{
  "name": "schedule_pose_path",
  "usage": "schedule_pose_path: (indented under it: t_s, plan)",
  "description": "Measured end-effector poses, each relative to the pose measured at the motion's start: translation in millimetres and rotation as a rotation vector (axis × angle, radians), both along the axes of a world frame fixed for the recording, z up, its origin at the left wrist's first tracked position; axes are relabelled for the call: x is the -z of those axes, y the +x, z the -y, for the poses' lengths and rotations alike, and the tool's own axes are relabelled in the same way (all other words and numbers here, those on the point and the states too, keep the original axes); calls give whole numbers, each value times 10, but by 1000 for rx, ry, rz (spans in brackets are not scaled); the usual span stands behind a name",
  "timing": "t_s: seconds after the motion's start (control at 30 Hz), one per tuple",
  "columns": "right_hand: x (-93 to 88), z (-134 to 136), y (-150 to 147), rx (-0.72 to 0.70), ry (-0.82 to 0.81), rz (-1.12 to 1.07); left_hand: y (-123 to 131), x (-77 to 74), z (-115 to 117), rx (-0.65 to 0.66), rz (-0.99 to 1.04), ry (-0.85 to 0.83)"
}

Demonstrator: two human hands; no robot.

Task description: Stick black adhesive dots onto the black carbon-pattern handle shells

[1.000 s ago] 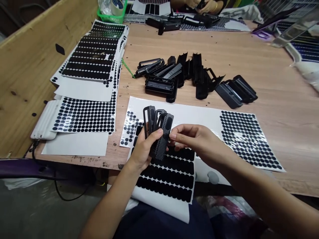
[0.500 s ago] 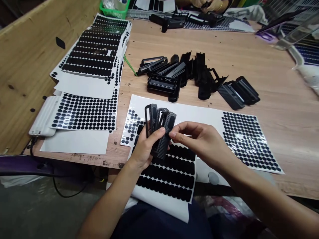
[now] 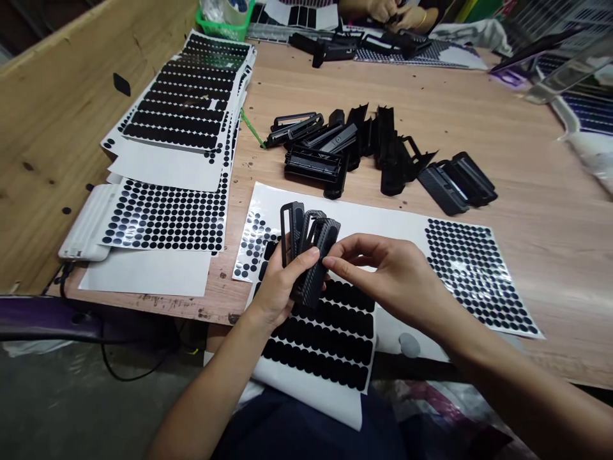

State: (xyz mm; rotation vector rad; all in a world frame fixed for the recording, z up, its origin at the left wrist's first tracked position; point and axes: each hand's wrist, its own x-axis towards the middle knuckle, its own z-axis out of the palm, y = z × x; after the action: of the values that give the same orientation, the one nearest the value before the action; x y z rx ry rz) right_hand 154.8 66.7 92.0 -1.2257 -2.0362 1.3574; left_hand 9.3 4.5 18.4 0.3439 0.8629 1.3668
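Observation:
My left hand (image 3: 275, 284) is closed around several black plastic parts (image 3: 313, 275) with a carbon-fibre pattern, fanned out upright above the sheets. Slotted frames show at their upper ends, and the thumb lies across the front part. My right hand (image 3: 383, 268) pinches the right edge of that front part between thumb and forefinger; anything small between the fingertips is hidden. Beneath both hands, a sheet of black stickers (image 3: 316, 348) hangs over the table edge, partly covering a white sheet with round black dots (image 3: 469, 275).
A pile of similar black parts (image 3: 335, 144) lies mid-table, with more (image 3: 457, 182) to its right. Stacked sticker sheets (image 3: 182, 96) and a white device (image 3: 86, 220) are at left, by a wooden board (image 3: 71, 115). Across the table, another person's hands (image 3: 397, 14) work near black parts.
The front part has turned slightly in my left hand, its face now angled more to the right. My right fingertips have shifted a little left along its edge. The view has tilted slightly.

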Motion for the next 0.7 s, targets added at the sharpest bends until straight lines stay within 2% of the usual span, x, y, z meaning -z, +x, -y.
schedule_pose_path:
  t_s: [0.33, 0.47, 0.53, 0.7]
  plan:
    - [24, -14, 7, -52, 117, 35, -7, 5, 3, -6, 29, -6]
    - [103, -49, 22, 37, 165, -11, -14, 14, 3, 5, 42, 10]
    - [155, -55, 26, 102, 111, -88, -17, 14, 8, 10, 37, 11]
    - [290, -42, -17, 150, -80, -191, -33, 9, 10, -20, 44, -23]
